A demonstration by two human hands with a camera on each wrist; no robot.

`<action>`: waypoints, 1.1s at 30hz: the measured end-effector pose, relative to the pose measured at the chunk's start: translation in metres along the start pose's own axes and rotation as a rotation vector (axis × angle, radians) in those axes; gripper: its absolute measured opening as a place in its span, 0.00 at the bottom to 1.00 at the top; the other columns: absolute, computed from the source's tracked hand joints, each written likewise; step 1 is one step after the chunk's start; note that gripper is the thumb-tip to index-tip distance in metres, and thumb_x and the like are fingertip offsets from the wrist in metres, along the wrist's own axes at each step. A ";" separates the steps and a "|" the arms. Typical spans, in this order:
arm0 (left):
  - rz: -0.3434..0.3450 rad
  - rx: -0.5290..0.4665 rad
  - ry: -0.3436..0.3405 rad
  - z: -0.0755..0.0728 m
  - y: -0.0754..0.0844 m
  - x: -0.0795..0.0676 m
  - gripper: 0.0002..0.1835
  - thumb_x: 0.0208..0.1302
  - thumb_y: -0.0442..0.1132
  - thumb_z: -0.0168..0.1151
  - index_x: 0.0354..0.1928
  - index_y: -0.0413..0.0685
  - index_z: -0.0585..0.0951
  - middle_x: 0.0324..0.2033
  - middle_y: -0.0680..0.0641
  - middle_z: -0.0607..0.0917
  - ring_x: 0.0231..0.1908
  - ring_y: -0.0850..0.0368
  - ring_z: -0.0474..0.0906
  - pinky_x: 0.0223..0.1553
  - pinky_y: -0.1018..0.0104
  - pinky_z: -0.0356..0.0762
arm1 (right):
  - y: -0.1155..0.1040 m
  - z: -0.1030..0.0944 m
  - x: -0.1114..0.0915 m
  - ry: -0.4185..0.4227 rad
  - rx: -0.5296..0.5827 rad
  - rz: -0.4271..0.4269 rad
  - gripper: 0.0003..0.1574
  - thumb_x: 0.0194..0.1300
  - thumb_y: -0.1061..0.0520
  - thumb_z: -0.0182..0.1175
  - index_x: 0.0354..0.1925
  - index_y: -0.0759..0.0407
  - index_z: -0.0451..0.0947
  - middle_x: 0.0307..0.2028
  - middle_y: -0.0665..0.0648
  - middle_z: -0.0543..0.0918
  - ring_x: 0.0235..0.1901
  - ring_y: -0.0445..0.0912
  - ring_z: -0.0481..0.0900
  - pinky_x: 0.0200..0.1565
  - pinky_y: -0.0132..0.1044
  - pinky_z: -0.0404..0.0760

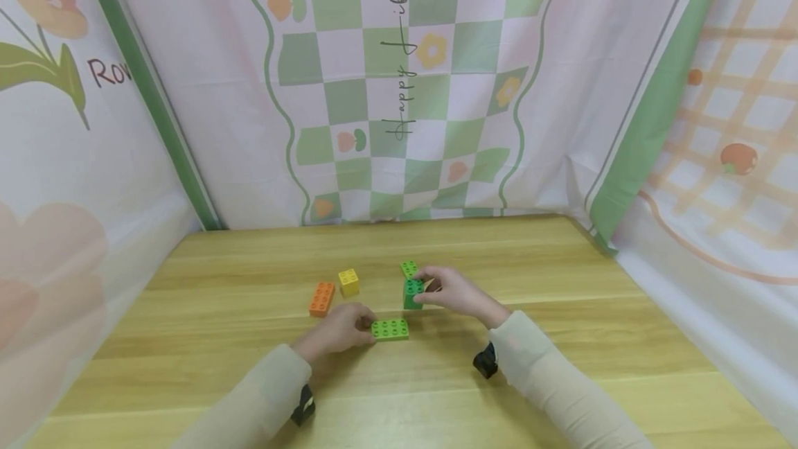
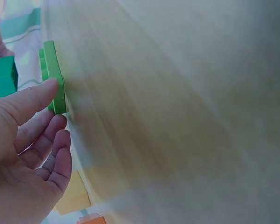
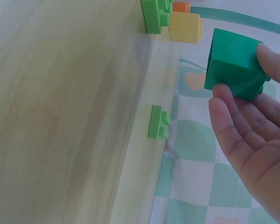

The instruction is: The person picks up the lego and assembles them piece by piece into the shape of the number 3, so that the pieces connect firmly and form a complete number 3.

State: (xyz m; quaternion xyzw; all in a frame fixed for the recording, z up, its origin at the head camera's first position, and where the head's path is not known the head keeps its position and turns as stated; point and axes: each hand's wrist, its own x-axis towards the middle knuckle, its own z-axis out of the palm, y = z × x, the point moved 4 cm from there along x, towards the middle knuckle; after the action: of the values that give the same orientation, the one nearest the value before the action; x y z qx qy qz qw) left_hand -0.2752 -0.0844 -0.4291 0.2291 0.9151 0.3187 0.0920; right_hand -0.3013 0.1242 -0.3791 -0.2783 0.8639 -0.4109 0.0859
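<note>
My right hand (image 1: 454,291) pinches a dark green toy building brick (image 3: 235,63) between thumb and fingers, held up above the table in the right wrist view. My left hand (image 1: 341,328) has its thumb and fingers at the left end of a flat light green brick (image 1: 390,330), pinching it by that end. In the left wrist view this flat brick (image 2: 55,77) has its studs facing away from the table. A smaller light green brick (image 1: 408,269) lies just beyond the dark green one in the head view.
Left of the hands, a yellow brick (image 1: 349,282) and an orange brick (image 1: 321,299) sit close together on the wooden table (image 1: 249,262). A patterned curtain (image 1: 399,89) hangs along the table's far edge, with more cloth at both sides.
</note>
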 end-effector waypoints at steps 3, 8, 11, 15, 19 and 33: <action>-0.007 -0.003 -0.004 0.000 0.000 0.000 0.18 0.52 0.38 0.69 0.45 0.41 0.80 0.37 0.52 0.80 0.39 0.57 0.74 0.44 0.59 0.73 | -0.002 0.002 0.000 -0.002 -0.001 -0.005 0.22 0.59 0.55 0.63 0.51 0.62 0.74 0.39 0.53 0.78 0.37 0.48 0.77 0.34 0.37 0.78; -0.012 -0.014 -0.008 0.000 0.001 0.000 0.17 0.52 0.38 0.69 0.45 0.42 0.81 0.36 0.52 0.80 0.39 0.56 0.74 0.44 0.58 0.73 | -0.004 0.006 -0.001 -0.009 -0.015 -0.017 0.22 0.59 0.57 0.63 0.51 0.63 0.74 0.40 0.55 0.78 0.37 0.50 0.77 0.35 0.38 0.78; -0.011 -0.018 -0.009 0.000 0.000 0.001 0.17 0.51 0.38 0.69 0.44 0.41 0.80 0.37 0.51 0.80 0.40 0.55 0.74 0.45 0.57 0.73 | -0.004 0.009 -0.002 -0.022 -0.017 -0.023 0.22 0.59 0.57 0.63 0.51 0.62 0.74 0.40 0.55 0.78 0.37 0.50 0.78 0.36 0.38 0.78; -0.010 -0.013 -0.011 0.001 -0.001 0.001 0.17 0.52 0.38 0.69 0.44 0.41 0.81 0.37 0.51 0.80 0.40 0.55 0.75 0.46 0.57 0.72 | -0.003 0.014 -0.001 -0.044 -0.017 -0.031 0.22 0.59 0.55 0.63 0.51 0.61 0.75 0.40 0.54 0.79 0.37 0.47 0.78 0.37 0.38 0.78; -0.004 -0.006 -0.013 0.001 -0.001 0.002 0.17 0.52 0.38 0.69 0.45 0.41 0.81 0.37 0.51 0.80 0.41 0.54 0.75 0.46 0.56 0.72 | -0.002 0.018 0.000 -0.062 -0.012 -0.047 0.21 0.59 0.55 0.63 0.51 0.61 0.75 0.38 0.54 0.80 0.36 0.47 0.78 0.37 0.38 0.78; 0.008 0.004 -0.016 0.000 -0.001 0.002 0.18 0.52 0.38 0.69 0.45 0.40 0.80 0.37 0.49 0.81 0.41 0.54 0.75 0.45 0.57 0.73 | -0.001 0.026 0.000 -0.089 0.006 -0.066 0.19 0.60 0.59 0.61 0.50 0.62 0.74 0.37 0.55 0.80 0.35 0.47 0.78 0.35 0.37 0.78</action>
State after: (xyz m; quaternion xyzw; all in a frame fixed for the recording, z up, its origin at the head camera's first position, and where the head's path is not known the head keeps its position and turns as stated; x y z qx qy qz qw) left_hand -0.2772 -0.0839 -0.4301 0.2353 0.9141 0.3155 0.0976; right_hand -0.2907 0.1063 -0.3950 -0.3244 0.8484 -0.4032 0.1115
